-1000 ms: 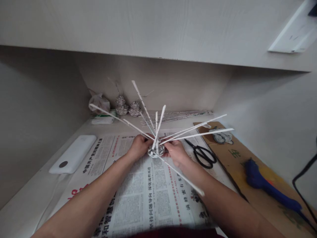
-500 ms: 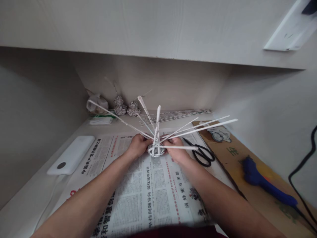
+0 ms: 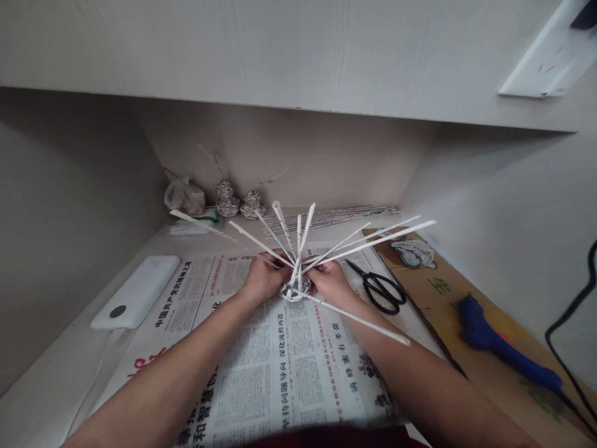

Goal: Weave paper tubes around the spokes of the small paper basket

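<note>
Between my hands is a small round woven paper piece (image 3: 295, 289), with several rolled-paper sticks (image 3: 305, 233) fanning up and outward from it. My left hand (image 3: 267, 277) grips its left side, fingers curled in and partly hidden behind the sticks. On the right side my right hand (image 3: 330, 279) pinches the weave where sticks come out. One stick (image 3: 364, 318) slants down across my right forearm. Newspaper sheets (image 3: 261, 361) lie beneath. Black-handled scissors (image 3: 382, 292) rest just right of my right hand.
Two finished-looking woven gourd shapes (image 3: 227, 202) stand at the back beside a plastic bag (image 3: 184, 196). Loose paper sticks (image 3: 345, 216) lie along the rear wall. At left is a white power bank (image 3: 135, 292); at right, a blue glue gun (image 3: 504, 348) on cardboard (image 3: 485, 386). A shelf (image 3: 289, 56) overhangs.
The woven piece has turned in my hands. Its front right stick has swung down over my right forearm, and the upright and left sticks have shifted and spread.
</note>
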`<state>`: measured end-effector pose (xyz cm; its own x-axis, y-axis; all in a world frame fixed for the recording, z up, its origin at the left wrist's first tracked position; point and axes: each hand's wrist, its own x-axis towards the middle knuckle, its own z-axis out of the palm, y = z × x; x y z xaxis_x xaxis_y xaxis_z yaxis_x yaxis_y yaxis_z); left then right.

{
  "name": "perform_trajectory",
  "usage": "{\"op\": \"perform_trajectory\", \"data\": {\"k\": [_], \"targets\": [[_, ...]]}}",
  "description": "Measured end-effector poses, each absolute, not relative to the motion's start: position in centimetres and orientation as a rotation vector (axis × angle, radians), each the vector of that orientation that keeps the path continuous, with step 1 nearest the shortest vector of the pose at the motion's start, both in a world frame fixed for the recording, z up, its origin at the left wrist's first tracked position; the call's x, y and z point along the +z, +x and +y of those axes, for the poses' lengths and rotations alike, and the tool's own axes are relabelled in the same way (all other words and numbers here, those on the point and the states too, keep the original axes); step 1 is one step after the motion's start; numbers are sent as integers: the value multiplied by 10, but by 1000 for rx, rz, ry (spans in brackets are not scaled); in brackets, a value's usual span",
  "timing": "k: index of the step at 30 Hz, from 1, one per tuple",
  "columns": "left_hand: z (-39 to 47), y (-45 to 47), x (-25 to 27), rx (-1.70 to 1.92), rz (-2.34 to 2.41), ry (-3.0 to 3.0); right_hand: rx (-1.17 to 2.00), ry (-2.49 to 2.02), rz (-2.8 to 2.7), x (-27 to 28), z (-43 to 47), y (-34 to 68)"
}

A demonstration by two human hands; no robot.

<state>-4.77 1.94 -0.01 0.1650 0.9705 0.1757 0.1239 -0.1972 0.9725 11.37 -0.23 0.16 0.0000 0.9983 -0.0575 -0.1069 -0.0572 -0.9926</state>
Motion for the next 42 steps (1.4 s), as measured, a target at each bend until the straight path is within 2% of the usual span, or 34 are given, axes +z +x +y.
{"op": "perform_trajectory", "data": {"k": [10, 17, 27, 34, 38, 42], "targets": [[18, -44, -1, 1156, 1025, 1444, 1184, -1207, -1072, -4, -1, 112], [19, -45, -9, 1288, 1152, 1560, 1327, -1205, -950, 3, -4, 108], [17, -48, 2, 1324, 1111, 1625, 1169, -1246, -1295, -4, 2, 123], [23, -54, 6, 1099, 1153, 1514, 1147, -1215, -1369, -11, 6, 124], [21, -59, 14, 904, 1017, 1475, 1112, -1243, -1396, -11, 7, 126], [22, -62, 14, 942, 1106, 1473, 1038, -1285, -1413, -8, 5, 126]]}}
